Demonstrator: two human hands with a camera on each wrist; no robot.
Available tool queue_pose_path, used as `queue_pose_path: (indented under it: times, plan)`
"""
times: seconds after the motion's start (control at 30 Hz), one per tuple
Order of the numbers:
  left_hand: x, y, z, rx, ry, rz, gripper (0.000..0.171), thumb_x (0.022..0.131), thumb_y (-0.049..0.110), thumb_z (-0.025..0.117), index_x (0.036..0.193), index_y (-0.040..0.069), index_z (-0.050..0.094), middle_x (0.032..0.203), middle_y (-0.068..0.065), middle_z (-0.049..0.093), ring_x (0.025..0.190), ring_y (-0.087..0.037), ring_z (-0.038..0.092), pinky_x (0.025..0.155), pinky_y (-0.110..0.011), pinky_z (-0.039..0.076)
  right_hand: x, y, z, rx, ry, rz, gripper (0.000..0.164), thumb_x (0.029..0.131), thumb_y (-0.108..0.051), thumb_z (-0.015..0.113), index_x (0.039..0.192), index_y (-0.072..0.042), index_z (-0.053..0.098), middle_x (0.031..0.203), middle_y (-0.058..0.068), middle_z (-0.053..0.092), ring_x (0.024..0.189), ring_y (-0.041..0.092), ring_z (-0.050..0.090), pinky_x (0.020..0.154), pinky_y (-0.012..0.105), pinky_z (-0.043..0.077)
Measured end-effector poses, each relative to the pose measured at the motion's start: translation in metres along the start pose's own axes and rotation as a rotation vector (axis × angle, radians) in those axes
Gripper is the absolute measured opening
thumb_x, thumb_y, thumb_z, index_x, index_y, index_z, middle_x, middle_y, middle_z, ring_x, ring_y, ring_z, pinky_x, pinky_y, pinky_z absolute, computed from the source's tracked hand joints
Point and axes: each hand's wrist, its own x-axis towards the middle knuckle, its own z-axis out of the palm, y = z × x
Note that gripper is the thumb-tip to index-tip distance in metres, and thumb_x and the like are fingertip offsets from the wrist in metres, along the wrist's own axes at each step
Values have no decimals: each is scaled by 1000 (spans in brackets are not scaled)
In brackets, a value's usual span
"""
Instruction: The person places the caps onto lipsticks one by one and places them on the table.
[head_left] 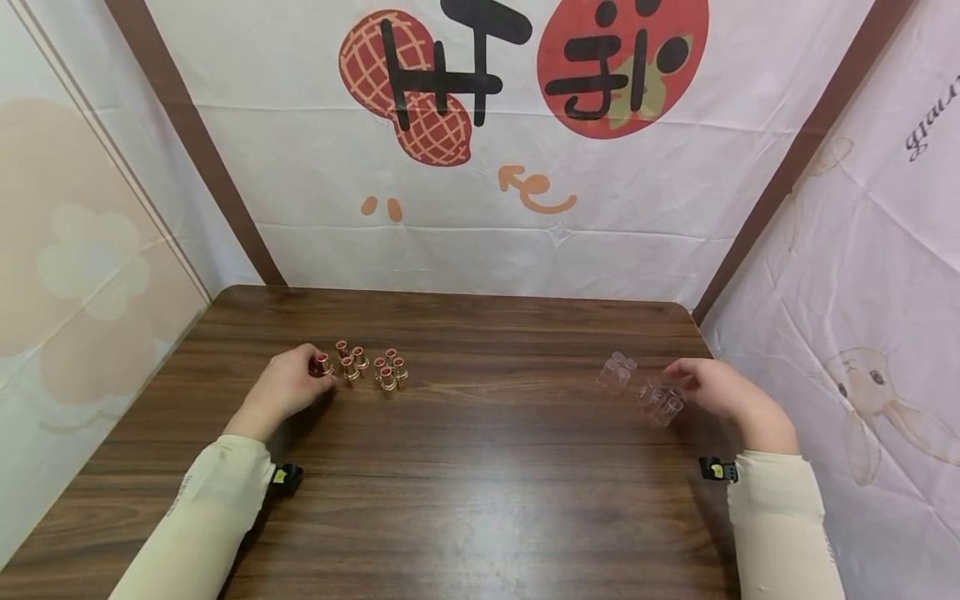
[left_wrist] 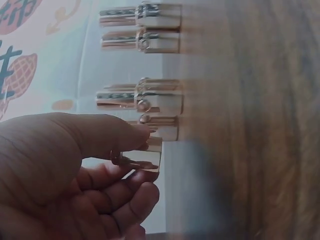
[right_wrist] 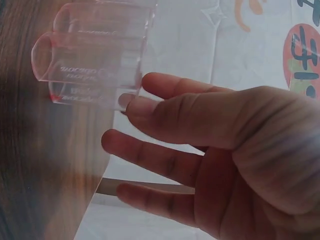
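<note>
Apparently I'm at the picking-up step: my left hand (head_left: pixel 288 385) pinches a red-topped gold lipstick (head_left: pixel 323 363) toward the tabletop's (head_left: pixel 480 467) far left corner, while my right hand (head_left: pixel 716 389) spreads loosely beside clear caps (head_left: pixel 663 404) near the right edge, contact unclear. Next probably calls for a gentle pinch there.

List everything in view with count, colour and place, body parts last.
Round lipstick tubes, metallic-looking: eight, gold with red tops, one in the left hand, seven standing beside it.
Clear plastic caps: two clusters, exact count unclear, transparent, near the right hand.
Wood-grain tabletop: one, brown, underneath.
Printed fabric walls: three, whitish, behind and both sides.
Long straight strips: two, brown, back corners.
Strapped wrist devices: two, black and yellow, wrists.
Long sleeves: two, cream, forearms.
Hands: two, bare, over tabletop.
</note>
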Motion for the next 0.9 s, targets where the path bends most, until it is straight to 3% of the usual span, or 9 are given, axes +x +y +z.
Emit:
queue_pose_path:
  times: [0.3,0.5,0.67,0.9]
  plan:
    - [-4,-4,-12,-36,81,1,33,91,23,71,108,-1,58,95,-17,66,87,-33,62,77,-50,49,4,7,4,-12,-14,-29,32,82,9,67,110,-5,73,104,13,74,100,35,68,85,53,54]
    - [-4,-2,-19,-40,106,22,30,90,21,69,109,0,57,96,-17,65,87,-32,62,77,-49,48,4,7,3,-1,16,-36,24,85,5,70,107,-5,74,98,8,75,95,28,69,83,47,54]
    - [-5,0,-25,-46,124,50,28,90,19,68,109,2,56,97,-15,64,88,-30,61,78,-45,47,1,5,-1,12,121,-28,19,90,-4,73,109,-3,72,95,6,74,89,22,68,80,42,54]
    - [-7,7,-34,-74,169,119,25,90,16,70,109,3,58,98,-15,65,91,-29,61,79,-44,46,1,2,-9,9,367,-40,17,91,-9,74,105,0,70,90,10,71,81,21,64,73,31,53]
